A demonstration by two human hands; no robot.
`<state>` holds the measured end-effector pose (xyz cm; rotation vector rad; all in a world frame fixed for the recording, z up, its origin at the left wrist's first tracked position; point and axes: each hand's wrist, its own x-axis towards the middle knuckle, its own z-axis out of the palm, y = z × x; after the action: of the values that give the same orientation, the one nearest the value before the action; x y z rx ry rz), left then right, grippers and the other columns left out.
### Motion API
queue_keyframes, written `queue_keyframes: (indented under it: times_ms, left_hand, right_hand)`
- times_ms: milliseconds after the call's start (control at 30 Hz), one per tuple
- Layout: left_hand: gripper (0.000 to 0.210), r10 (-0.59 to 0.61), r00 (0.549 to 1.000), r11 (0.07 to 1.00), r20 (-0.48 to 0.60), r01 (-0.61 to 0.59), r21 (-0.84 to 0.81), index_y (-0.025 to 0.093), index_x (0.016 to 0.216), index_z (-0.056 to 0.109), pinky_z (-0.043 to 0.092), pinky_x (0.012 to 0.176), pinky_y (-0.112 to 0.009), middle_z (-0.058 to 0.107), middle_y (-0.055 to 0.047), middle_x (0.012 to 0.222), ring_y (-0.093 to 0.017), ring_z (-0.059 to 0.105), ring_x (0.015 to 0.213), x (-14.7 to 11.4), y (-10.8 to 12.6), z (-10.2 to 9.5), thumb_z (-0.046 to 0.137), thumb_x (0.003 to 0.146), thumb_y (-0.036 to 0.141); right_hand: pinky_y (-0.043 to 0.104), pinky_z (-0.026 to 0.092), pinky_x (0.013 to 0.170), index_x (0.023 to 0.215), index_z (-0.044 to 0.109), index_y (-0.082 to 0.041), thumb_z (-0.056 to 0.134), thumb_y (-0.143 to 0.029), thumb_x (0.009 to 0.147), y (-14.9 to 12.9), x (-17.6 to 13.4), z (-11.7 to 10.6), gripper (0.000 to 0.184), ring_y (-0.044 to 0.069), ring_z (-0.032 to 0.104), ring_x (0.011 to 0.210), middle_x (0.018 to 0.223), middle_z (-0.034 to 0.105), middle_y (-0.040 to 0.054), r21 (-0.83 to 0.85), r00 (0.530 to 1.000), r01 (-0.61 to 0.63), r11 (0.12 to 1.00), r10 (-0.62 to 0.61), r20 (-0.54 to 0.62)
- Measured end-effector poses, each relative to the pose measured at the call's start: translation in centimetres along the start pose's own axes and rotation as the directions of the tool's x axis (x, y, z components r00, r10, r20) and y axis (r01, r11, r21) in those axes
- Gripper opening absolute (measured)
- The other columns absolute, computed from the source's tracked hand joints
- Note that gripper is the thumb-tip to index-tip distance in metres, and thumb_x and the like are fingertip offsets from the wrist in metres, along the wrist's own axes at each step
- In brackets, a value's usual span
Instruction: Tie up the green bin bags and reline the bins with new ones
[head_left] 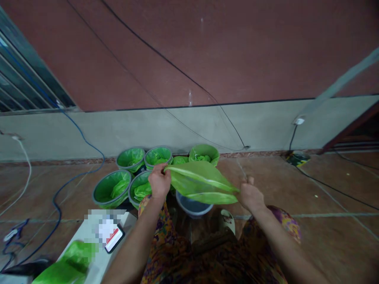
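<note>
Left hand (160, 182) and right hand (251, 195) pinch opposite ends of a green bag (204, 179) above a bucket (194, 213); even, gentle tension should avoid tearing.

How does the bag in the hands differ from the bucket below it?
The bag is bright green, the bucket blue-grey. The left hand and right hand stretch the bag in the air; the bucket stands on the floor. The bag is thin and creased; the bucket has a round rim. Both appear near the middle of the view.
</note>
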<state>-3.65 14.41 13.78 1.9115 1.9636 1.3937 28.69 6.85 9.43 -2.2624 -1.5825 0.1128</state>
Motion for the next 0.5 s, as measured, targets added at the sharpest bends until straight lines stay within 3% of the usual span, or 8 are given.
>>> queue_keyframes:
  times_ms: [67, 133, 200, 233, 333, 500]
  left_hand:
    - [0.029, 0.016, 0.999, 1.0, 0.027, -0.016, -0.015, 0.016, 0.098, 0.071, 0.052, 0.079, -0.032, 0.07, -0.006, 0.087, -0.019, 0.064, 0.076, -0.3, 1.1, 0.4, 0.052, 0.076, 0.018]
    - [0.029, 0.043, 0.998, 0.999, 0.054, -0.042, -0.018, 0.017, 0.098, 0.071, 0.051, 0.077, -0.03, 0.069, -0.005, 0.085, -0.018, 0.063, 0.074, -0.7, 2.3, 0.8, 0.052, 0.076, 0.017]
    - [0.029, 0.082, 0.993, 0.997, 0.082, -0.081, -0.019, 0.017, 0.098, 0.071, 0.05, 0.076, -0.029, 0.069, -0.005, 0.085, -0.018, 0.062, 0.074, -1.2, 3.4, 1.1, 0.052, 0.076, 0.015]
    - [0.029, 0.105, 0.99, 0.994, 0.095, -0.104, -0.021, 0.017, 0.098, 0.071, 0.05, 0.076, -0.029, 0.068, -0.005, 0.086, -0.018, 0.062, 0.074, -1.4, 3.9, 1.3, 0.053, 0.076, 0.014]
    - [0.029, 0.172, 0.975, 0.985, 0.137, -0.17, -0.022, 0.018, 0.099, 0.07, 0.049, 0.077, -0.028, 0.067, -0.005, 0.088, -0.017, 0.062, 0.077, -1.9, 4.7, 1.4, 0.053, 0.076, 0.013]
    - [0.037, 0.203, 0.969, 0.979, 0.143, -0.202, -0.023, 0.02, 0.102, 0.067, 0.048, 0.075, -0.027, 0.063, -0.002, 0.084, -0.016, 0.059, 0.075, -2.0, 3.7, 1.0, 0.054, 0.07, 0.007]
  right_hand:
    - [0.042, 0.051, 0.089, 0.122, 0.062, -0.017, 0.068, -0.029, 0.075, -4.0, -1.0, -0.6, 0.049, 0.032, 0.063, 0.109, 0.131, 0.054, 0.021, 0.02, 0.984, 0.176, 0.984, -0.177, 0.017]
    - [0.041, 0.044, 0.102, 0.129, 0.056, -0.016, 0.066, -0.033, 0.079, -8.2, -1.6, -1.0, 0.054, 0.03, 0.053, 0.123, 0.137, 0.051, 0.0171, 0.133, 0.912, 0.408, 0.903, -0.408, -0.028]
    - [0.038, 0.044, 0.102, 0.126, 0.057, -0.016, 0.065, -0.033, 0.08, -11.8, -1.8, -1.1, 0.05, 0.026, 0.054, 0.119, 0.129, 0.057, 0.0134, 0.212, 0.856, 0.516, 0.83, -0.511, -0.085]
    - [0.037, 0.045, 0.1, 0.123, 0.058, -0.017, 0.063, -0.031, 0.081, -13.2, -1.7, -1.0, 0.044, 0.025, 0.056, 0.115, 0.123, 0.06, 0.0114, 0.227, 0.839, 0.542, 0.809, -0.537, -0.091]
    - [0.034, 0.049, 0.09, 0.107, 0.065, -0.018, 0.052, -0.018, 0.086, -15.7, -1.2, -0.7, 0.025, 0.022, 0.061, 0.096, 0.101, 0.066, 0.0075, 0.21, 0.851, 0.523, 0.826, -0.517, -0.089]
    - [0.027, 0.049, 0.076, 0.097, 0.068, -0.021, 0.047, -0.015, 0.09, -14.5, 0.2, -1.1, 0.022, 0.018, 0.063, 0.084, 0.097, 0.067, 0.0058, 0.22, 0.865, 0.502, 0.837, -0.478, -0.155]
